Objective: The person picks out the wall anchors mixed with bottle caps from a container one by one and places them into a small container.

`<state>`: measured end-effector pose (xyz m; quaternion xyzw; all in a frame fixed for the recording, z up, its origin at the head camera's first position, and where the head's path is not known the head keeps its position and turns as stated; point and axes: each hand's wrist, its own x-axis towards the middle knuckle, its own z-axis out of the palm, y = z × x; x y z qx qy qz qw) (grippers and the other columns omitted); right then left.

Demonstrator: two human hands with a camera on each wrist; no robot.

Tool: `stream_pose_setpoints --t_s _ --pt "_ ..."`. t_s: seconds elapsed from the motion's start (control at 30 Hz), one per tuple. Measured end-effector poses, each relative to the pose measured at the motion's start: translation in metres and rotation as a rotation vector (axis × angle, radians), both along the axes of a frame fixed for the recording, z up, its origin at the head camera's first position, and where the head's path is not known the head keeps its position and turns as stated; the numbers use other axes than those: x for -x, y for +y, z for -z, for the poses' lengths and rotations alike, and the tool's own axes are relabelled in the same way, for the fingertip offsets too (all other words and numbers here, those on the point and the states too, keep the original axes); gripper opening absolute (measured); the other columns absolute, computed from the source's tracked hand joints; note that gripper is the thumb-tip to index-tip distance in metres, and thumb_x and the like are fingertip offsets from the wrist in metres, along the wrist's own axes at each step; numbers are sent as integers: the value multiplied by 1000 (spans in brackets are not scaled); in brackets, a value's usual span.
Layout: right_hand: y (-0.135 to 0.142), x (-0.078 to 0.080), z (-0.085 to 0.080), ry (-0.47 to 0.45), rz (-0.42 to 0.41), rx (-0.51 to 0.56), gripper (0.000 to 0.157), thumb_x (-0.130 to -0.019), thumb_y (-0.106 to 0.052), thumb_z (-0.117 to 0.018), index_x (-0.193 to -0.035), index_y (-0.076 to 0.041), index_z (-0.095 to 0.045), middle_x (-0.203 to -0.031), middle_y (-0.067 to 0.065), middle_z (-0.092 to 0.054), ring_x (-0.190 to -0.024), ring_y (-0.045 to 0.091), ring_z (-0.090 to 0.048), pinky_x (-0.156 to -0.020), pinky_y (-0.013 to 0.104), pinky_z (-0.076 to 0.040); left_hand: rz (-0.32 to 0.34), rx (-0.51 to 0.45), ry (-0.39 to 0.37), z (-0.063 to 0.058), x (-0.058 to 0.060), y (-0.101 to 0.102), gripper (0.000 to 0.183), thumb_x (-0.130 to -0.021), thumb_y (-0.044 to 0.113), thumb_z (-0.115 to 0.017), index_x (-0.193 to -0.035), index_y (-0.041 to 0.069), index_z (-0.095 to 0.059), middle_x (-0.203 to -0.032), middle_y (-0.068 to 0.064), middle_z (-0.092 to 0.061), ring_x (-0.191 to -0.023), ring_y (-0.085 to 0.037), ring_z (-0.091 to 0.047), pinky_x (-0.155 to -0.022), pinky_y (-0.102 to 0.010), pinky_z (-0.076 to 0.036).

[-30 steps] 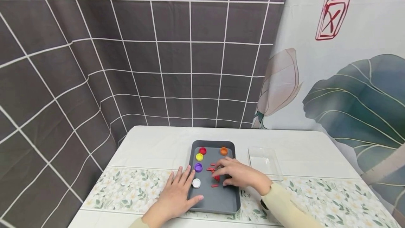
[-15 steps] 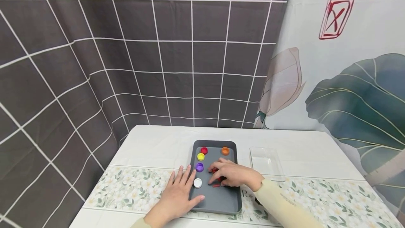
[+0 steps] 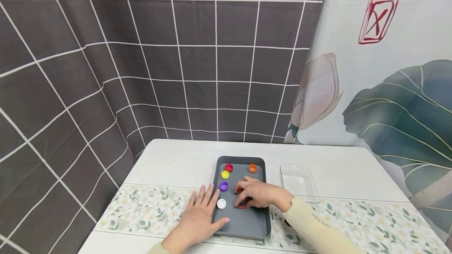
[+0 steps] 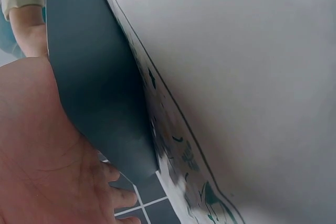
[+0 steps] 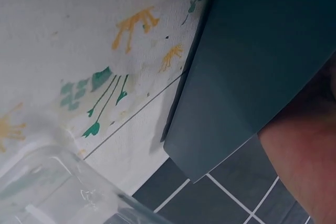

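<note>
My right hand (image 3: 257,193) is down in the grey tray (image 3: 243,224), its bent fingers gathered around small red sticks (image 3: 242,207). Most of these sticks are covered by the hand; bits of red show between the fingers. At the tray's left side lies my left hand (image 3: 198,218), fingers spread and straight, the thumb over the rim. In the left wrist view its palm (image 4: 42,145) is beside the tray's outer wall (image 4: 100,77). A white cap (image 3: 221,204) and a purple cap (image 3: 224,186) sit in the tray between the hands.
Yellow (image 3: 225,175), red (image 3: 228,167) and orange caps (image 3: 252,168) sit toward the tray's far end. Right of the tray stands a clear plastic box (image 3: 299,183). The white table (image 3: 183,160) has a floral strip and backs onto a dark checked cloth (image 3: 190,66).
My right hand has lowered and moved slightly left over the red sticks, its fingers drawing in around them. The left hand stays at the tray's side. The view has shifted slightly.
</note>
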<state>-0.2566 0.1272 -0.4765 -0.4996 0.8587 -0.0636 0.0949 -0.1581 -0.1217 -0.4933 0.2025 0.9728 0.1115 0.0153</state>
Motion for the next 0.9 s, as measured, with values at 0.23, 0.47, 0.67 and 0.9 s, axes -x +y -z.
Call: stream_pose_setpoints --t_s 0.23,0.47,0.67,0.9 --pt "0 1 -1 -19 -6 -6 38 -86 -11 -80 -112 -38 -78 -119 -12 -57 -104 6 -43 -94 26 -43 -3 -2 -10 -1 0 0 90 -95 70 -48 -159 9 -34 -167 -15 -24 -153 -42 -20 -120 -63 -17" --pt "0 1 -2 -27 -20 -16 35 -86 -14 -81 -111 -37 -78 -110 -14 -55 -96 4 -40 -86 19 -40 -4 -2 -23 -2 -1 1 90 -95 71 -48 -159 10 -33 -167 -15 -23 -153 -41 -19 -120 -63 -16" --pt "-1 2 -4 -45 -24 -10 33 -85 -14 -82 -110 -36 -79 -108 -14 -55 -95 3 -40 -83 17 -39 -6 -2 -20 -2 -1 1 89 -95 70 -48 -159 11 -33 -167 -14 -23 -153 -41 -20 -120 -63 -17" --pt "-2 3 -3 -43 -34 -17 31 -85 -18 -83 -109 -37 -79 -108 -15 -56 -92 3 -39 -79 15 -38 -2 -10 -34 -4 -1 1 89 -95 70 -48 -159 11 -33 -167 -15 -23 -153 -42 -20 -120 -63 -17"
